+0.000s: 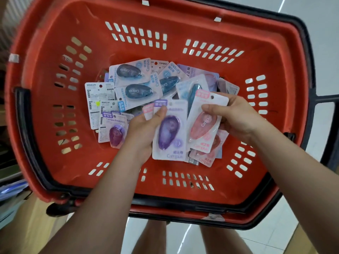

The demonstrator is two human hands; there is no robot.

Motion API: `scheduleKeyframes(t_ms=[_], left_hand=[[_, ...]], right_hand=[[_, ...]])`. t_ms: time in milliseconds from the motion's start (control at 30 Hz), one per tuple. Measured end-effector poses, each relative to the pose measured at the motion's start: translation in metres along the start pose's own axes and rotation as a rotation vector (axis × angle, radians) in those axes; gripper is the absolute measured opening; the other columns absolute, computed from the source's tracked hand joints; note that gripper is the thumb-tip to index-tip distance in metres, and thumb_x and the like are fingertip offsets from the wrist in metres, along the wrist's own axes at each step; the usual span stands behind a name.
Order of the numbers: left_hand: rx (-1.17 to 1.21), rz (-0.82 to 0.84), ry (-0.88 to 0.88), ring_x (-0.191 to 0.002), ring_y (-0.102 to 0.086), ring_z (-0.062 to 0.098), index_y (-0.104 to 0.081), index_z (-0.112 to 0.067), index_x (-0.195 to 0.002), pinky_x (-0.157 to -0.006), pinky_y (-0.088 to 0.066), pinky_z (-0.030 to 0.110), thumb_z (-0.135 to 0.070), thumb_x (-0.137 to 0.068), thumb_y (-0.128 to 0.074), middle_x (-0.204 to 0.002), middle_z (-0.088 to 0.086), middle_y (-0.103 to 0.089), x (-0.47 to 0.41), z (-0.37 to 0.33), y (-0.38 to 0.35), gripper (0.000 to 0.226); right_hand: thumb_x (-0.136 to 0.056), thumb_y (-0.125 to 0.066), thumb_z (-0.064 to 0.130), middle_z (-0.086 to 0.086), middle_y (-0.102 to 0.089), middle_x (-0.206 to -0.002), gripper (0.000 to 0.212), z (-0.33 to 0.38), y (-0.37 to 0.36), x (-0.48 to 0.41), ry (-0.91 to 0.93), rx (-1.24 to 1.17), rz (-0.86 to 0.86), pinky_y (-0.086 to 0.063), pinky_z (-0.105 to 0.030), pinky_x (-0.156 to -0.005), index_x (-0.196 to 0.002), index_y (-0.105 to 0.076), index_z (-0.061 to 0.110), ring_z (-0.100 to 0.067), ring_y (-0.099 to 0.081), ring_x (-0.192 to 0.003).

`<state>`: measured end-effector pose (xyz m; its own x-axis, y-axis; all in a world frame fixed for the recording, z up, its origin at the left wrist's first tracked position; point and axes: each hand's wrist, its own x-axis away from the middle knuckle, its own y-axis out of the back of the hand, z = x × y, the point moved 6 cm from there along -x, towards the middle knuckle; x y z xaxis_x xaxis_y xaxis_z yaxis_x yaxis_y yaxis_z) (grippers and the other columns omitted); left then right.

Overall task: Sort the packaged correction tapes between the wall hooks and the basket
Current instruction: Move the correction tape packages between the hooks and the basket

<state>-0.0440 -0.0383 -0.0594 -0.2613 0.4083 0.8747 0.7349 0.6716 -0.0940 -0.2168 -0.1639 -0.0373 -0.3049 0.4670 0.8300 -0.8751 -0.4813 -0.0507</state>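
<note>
A red shopping basket (183, 28) fills the head view, with a heap of packaged correction tapes on its floor. My left hand (145, 131) grips a purple correction tape pack (170, 132), thumb on its top edge; a pink-tagged pack edge shows behind the fingers. My right hand (231, 116) pinches a pink correction tape pack (203, 123) just right of the purple one. Several dark blue packs (138, 91) lie further back. A small purple refill pack (115, 132) lies at the left of the heap. No wall hooks are in view.
The basket has black handles (25, 129) folded along its rim and stands on a pale tiled floor (278, 231). My legs show below the basket. Shelf edges with goods (11, 189) run along the left. More pink packs (211, 154) lie under my right hand.
</note>
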Motion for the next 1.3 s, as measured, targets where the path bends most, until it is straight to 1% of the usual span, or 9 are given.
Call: scheduleKeyframes(t_ms=[167,267,567,767,900,967,1033,1133,1300], left_hand=[[0.078,-0.034,0.005,-0.083,-0.074,0.022,-0.07,-0.016,-0.098,-0.081,-0.06,0.046,-0.03,-0.094,-0.064,-0.093,0.006,-0.077,0.009,-0.004,-0.015,0.016],[0.071,-0.147,-0.053,-0.09,-0.074,0.022,-0.071,-0.018,-0.102,-0.084,-0.059,0.05,-0.035,-0.094,-0.065,-0.096,0.003,-0.077,0.01,-0.006,-0.014,0.021],[-0.097,-0.231,-0.26,-0.094,-0.072,0.022,-0.072,-0.021,-0.094,-0.09,-0.056,0.053,-0.037,-0.092,-0.065,-0.095,0.0,-0.076,0.017,-0.024,0.006,0.018],[0.089,-0.06,-0.107,-0.083,-0.073,0.019,-0.071,-0.011,-0.098,-0.077,-0.06,0.036,-0.025,-0.095,-0.062,-0.092,0.005,-0.077,0.036,-0.037,0.021,0.017],[-0.514,-0.256,-0.344,-0.079,-0.067,0.019,-0.069,-0.014,-0.085,-0.075,-0.053,0.038,-0.03,-0.094,-0.065,-0.081,0.001,-0.072,0.055,-0.066,0.046,0.019],[-0.599,-0.356,-0.436,-0.079,-0.064,0.023,-0.067,-0.012,-0.087,-0.072,-0.05,0.037,-0.031,-0.095,-0.063,-0.081,0.002,-0.069,0.073,-0.08,0.041,0.021],[-0.526,-0.363,-0.442,-0.092,-0.065,0.03,-0.068,-0.011,-0.099,-0.082,-0.053,0.044,-0.035,-0.095,-0.061,-0.094,0.009,-0.07,0.091,-0.092,0.026,0.025],[-0.232,-0.307,-0.38,-0.094,-0.068,0.03,-0.067,-0.023,-0.092,-0.087,-0.054,0.055,-0.046,-0.088,-0.059,-0.099,0.011,-0.071,0.115,-0.108,0.008,0.024],[0.015,-0.152,-0.254,-0.116,-0.063,0.014,-0.057,-0.032,-0.124,-0.102,-0.049,0.047,-0.074,-0.069,-0.064,-0.124,-0.007,-0.067,0.153,-0.128,0.002,0.07]], right_hand=[[-0.094,-0.065,0.021,-0.018,-0.074,-0.106,0.017,-0.013,-0.02,0.006,-0.005,-0.114,-0.082,-0.054,-0.06,-0.092,-0.106,-0.069,0.009,-0.039,-0.07,-0.1],[-0.099,-0.058,0.032,-0.012,-0.076,-0.103,0.025,-0.01,-0.031,0.008,0.065,-0.137,-0.096,-0.058,-0.047,-0.087,-0.112,-0.066,0.012,-0.027,-0.072,-0.095],[-0.087,-0.075,0.013,-0.005,-0.077,-0.102,0.028,0.0,-0.012,0.016,0.127,0.062,-0.229,-0.062,-0.037,-0.074,-0.113,-0.066,0.009,-0.019,-0.075,-0.088],[-0.084,-0.076,0.008,-0.007,-0.077,-0.094,0.022,0.019,0.003,0.038,0.145,0.092,-0.251,-0.06,-0.041,-0.071,-0.104,-0.07,0.014,-0.026,-0.075,-0.083],[-0.082,-0.073,0.002,-0.015,-0.075,-0.091,0.023,0.042,0.015,0.066,0.151,-0.04,-0.253,-0.059,-0.043,-0.073,-0.103,-0.073,0.013,-0.029,-0.071,-0.075],[-0.078,-0.072,0.001,-0.021,-0.072,-0.096,0.025,0.053,0.003,0.08,0.126,-0.131,-0.159,-0.059,-0.044,-0.077,-0.101,-0.073,0.011,-0.03,-0.07,-0.077],[-0.075,-0.074,0.0,-0.029,-0.069,-0.101,0.027,0.06,-0.022,0.094,0.074,-0.118,-0.041,-0.058,-0.052,-0.079,-0.102,-0.073,0.006,-0.037,-0.067,-0.082],[-0.081,-0.071,-0.002,-0.028,-0.066,-0.085,0.015,0.07,-0.044,0.111,0.028,-0.096,-0.065,-0.06,-0.038,-0.066,-0.093,-0.074,0.006,-0.031,-0.065,-0.069],[-0.076,-0.077,0.003,-0.037,-0.065,-0.099,0.018,0.104,-0.062,0.142,0.069,-0.108,-0.068,-0.055,-0.049,-0.075,-0.092,-0.075,0.011,-0.035,-0.061,-0.078]])
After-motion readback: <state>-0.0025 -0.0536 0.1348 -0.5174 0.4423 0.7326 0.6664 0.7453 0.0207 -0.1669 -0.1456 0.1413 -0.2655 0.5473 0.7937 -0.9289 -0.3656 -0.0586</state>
